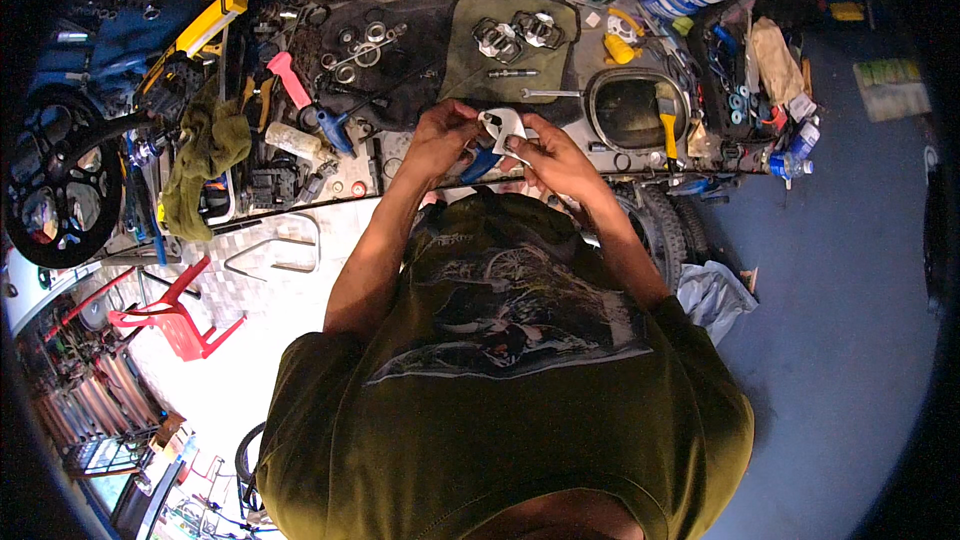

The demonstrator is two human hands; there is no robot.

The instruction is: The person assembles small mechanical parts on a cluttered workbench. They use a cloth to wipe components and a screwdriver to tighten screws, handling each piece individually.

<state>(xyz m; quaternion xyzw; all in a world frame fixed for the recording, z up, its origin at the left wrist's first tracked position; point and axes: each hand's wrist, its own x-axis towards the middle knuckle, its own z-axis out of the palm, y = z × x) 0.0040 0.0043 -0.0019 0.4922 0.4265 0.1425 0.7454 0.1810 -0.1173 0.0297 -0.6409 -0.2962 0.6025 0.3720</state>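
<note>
Over the bench's near edge, my two hands meet in front of my chest. My right hand (553, 157) grips a small white piece (507, 124), with the thumb pressed on it; dark spots show on it, and I cannot tell whether it is cloth or paper. At its left edge, my left hand (443, 145) is closed with fingertips pinched together, and what they hold is hidden. Just below the hands, a blue object (480, 165) shows in part. Beyond them, two bicycle pedals (496, 40) lie on a green mat (470, 85), with a thin metal rod (512, 73) and a wrench (550, 93) nearer me.
To the right sit a dark oval tray (610, 135) and a yellow brush (668, 130). A pink-handled hammer (290, 80), a blue-handled tool (335, 128) and a green rag (205, 155) lie left. Metal rings (368, 52) rest on a black mat. Tires (660, 225) stand below the bench.
</note>
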